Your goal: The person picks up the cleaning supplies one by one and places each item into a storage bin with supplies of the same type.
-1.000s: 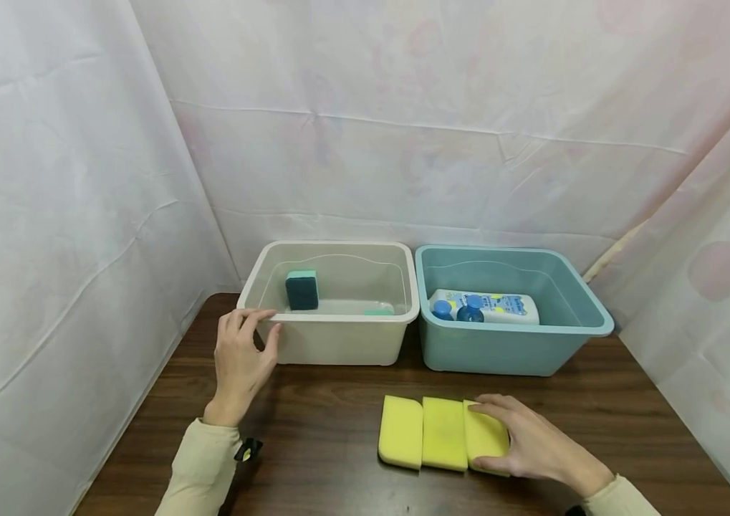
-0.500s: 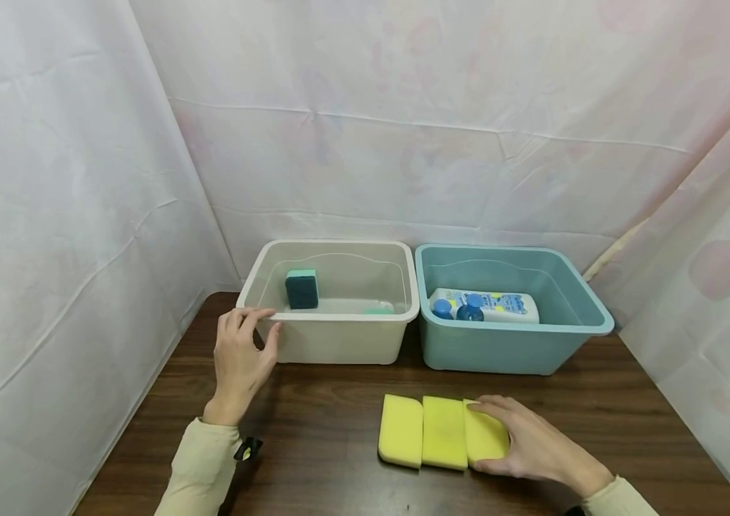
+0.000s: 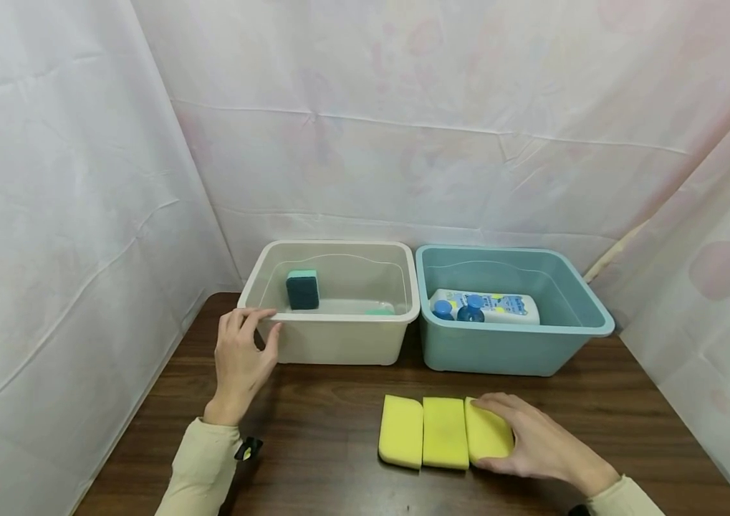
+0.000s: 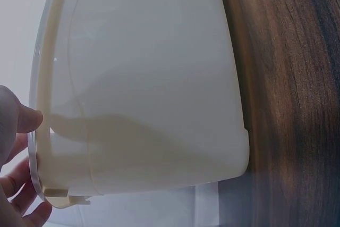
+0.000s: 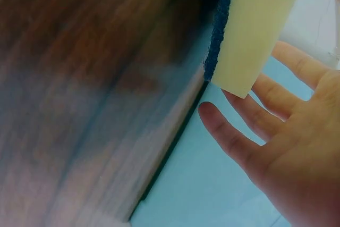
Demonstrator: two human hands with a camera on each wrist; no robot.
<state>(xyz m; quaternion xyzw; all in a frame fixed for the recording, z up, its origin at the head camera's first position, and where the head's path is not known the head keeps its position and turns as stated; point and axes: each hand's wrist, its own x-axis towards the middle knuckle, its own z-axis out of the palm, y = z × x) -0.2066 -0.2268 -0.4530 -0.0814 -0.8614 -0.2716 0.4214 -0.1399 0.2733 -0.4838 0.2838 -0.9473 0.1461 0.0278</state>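
Note:
My left hand (image 3: 242, 362) grips the front left corner of a cream plastic storage bin (image 3: 332, 342), fingers over the rim and thumb against the outer wall. The left wrist view shows this bin's wall (image 4: 154, 83) standing on the wood. Three yellow sponges lie side by side at the front: a left sponge (image 3: 401, 432), a middle sponge (image 3: 445, 433) and a right sponge (image 3: 490, 433). My right hand (image 3: 545, 443) holds the right sponge between thumb and fingers. In the right wrist view this sponge (image 5: 260, 25) shows a dark blue scouring layer (image 5: 220, 30) underneath.
A blue bin (image 3: 493, 355) stands right of the cream one, holding a white bottle (image 3: 509, 307) and blue-capped bottles. Inside the cream bin stands a green sponge (image 3: 303, 290) with a dark scouring side. Pale curtains (image 3: 365, 158) hang behind the brown table (image 3: 313, 444) and at its sides.
The right sponge has shifted slightly to the right in my right hand, and a thin gap shows between it and the middle sponge. My left hand stays at the bin's corner.

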